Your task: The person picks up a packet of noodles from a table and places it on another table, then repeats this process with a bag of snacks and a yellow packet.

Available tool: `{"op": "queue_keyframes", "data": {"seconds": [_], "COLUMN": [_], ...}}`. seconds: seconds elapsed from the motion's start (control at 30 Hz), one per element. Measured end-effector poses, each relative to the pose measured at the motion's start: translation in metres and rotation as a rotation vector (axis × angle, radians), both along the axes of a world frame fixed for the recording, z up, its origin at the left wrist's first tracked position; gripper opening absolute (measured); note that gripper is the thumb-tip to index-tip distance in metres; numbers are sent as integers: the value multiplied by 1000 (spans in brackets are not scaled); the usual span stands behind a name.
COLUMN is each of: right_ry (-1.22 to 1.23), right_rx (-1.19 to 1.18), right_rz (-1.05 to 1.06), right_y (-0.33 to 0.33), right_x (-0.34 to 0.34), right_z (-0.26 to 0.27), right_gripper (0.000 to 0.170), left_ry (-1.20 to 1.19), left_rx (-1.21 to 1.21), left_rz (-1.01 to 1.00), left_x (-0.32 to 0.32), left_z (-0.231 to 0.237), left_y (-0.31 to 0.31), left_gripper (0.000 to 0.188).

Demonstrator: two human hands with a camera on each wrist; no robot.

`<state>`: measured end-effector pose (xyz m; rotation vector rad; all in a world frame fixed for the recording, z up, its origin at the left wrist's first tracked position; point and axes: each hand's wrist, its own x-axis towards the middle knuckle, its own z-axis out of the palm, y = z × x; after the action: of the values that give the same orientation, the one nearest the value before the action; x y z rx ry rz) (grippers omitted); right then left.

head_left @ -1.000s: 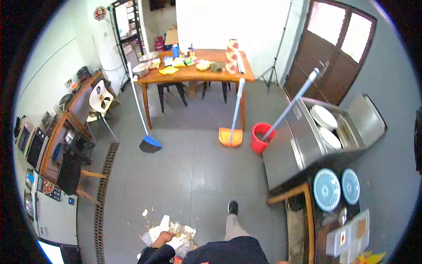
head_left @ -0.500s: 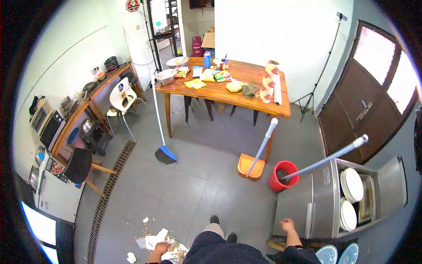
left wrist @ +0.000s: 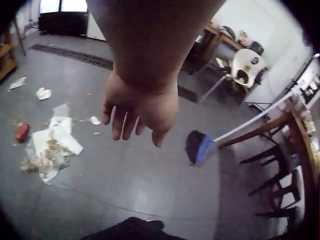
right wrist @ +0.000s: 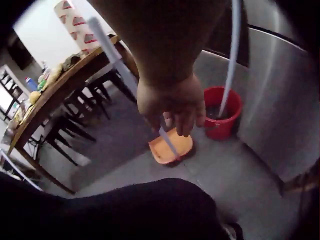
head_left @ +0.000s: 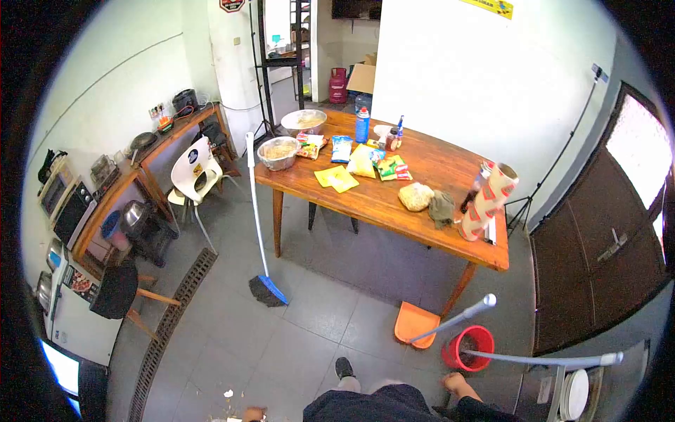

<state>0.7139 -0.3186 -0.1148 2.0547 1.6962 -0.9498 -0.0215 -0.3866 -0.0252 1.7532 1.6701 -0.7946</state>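
My left hand point(left wrist: 142, 107) hangs with loose, spread fingers and holds nothing; in the head view only part of it shows at the bottom edge. Scattered litter with white paper and crumbs point(left wrist: 50, 145) lies on the floor to its left in the left wrist view. A broom point(head_left: 267, 290) with blue-and-black bristles stands upright farther ahead. My right hand point(right wrist: 172, 107) dangles empty, its fingers loosely bent. Beyond that hand are an orange long-handled dustpan point(head_left: 415, 323) and a red bucket point(head_left: 467, 352) with a grey-handled tool in it.
A wooden table point(head_left: 436, 169) ahead carries bowls, snack packets and a patterned roll point(head_left: 489, 204). On the left stand a white chair point(head_left: 193, 172) and a floor drain grate point(head_left: 172, 316). A steel cabinet point(right wrist: 280, 100) is close on the right.
The view has moved forward and turned, bringing the table, dustpan and bucket nearer. The litter has slid almost out of the head view's bottom edge. My right hand has come into view.
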Motion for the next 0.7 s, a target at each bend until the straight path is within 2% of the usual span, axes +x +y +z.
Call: {"op": "queue_keyframes", "data": {"seconds": [0.03,0.07,0.1,0.13,0.17,0.2,0.23,0.27,0.3,0.37,0.47,0.53,0.57,0.63,0.7], "right_ry": [-97,-18,48,152,258,262,262,373,480,728,905,950,1154,1089,682], "right_rx": [127,53,-12,12,33,140,250,276,302,447,500,490,489,471,785], "right_rz": [-21,-169,-321,-359,-397,-315,-235,-266,-301,-202,-362,-425,-476,-597,-342], "right_y": [21,55,98,131,165,196,226,257,285,347,437,493,523,577,634], "right_x": [-4,-29,-74,-94,-114,-136,-155,-167,-176,-193,-206,-209,-204,-201,-188], "right_z": [-14,34,122,148,173,204,231,246,259,306,313,332,314,347,364], "right_gripper": [38,31,24,28,33,35,37,37,37,28,30,34,34,32,45], "left_ry": [36,-71,-66,-193,-245,-299,-298,-299,-375,-530,-578,-609,-625,-658,-673], "left_rx": [114,276,305,398,386,373,376,377,393,407,376,475,516,497,524], "left_rz": [-47,-15,223,835,853,866,797,725,704,653,640,569,540,582,564], "left_x": [-3,-3,15,17,30,49,61,71,82,101,109,119,126,140,142], "left_z": [0,11,43,27,58,89,98,103,109,115,107,127,140,167,177], "left_y": [32,73,117,150,183,222,252,279,306,352,433,485,505,548,590], "left_gripper": [34,33,33,40,45,50,49,48,47,44,42,40,39,37,34]}}
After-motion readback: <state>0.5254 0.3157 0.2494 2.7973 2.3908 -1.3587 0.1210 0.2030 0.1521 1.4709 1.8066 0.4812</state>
